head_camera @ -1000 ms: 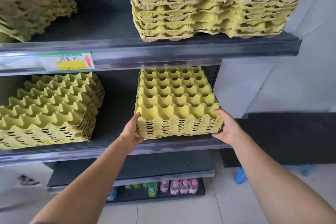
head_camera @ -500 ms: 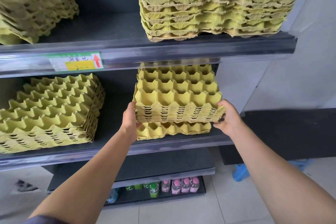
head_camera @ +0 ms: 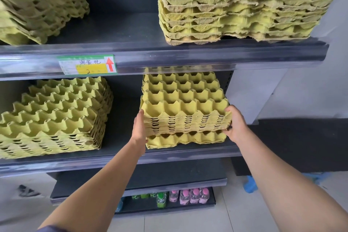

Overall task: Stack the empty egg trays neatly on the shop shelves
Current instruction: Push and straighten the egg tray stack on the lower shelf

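A bundle of several yellow-green egg trays (head_camera: 183, 107) is held just above the middle shelf (head_camera: 120, 154), right of centre. My left hand (head_camera: 139, 128) grips its left side and my right hand (head_camera: 235, 124) grips its right front corner, fingers tucked underneath. Below the bundle a thin pile of trays (head_camera: 185, 138) stays flat on the shelf, with a small gap between the two at the front. My forearms reach up from the bottom of the view.
A larger tray stack (head_camera: 54, 117) sits on the same shelf at the left. The upper shelf (head_camera: 169, 54) carries a stack at the left (head_camera: 37, 3) and another at the right (head_camera: 243, 5). Small bottles (head_camera: 188, 196) line the bottom shelf. A wall stands to the right.
The stack was whole on the shelf a second ago. Both hands have raised its upper trays off the bottom ones, and the view has tilted slightly.
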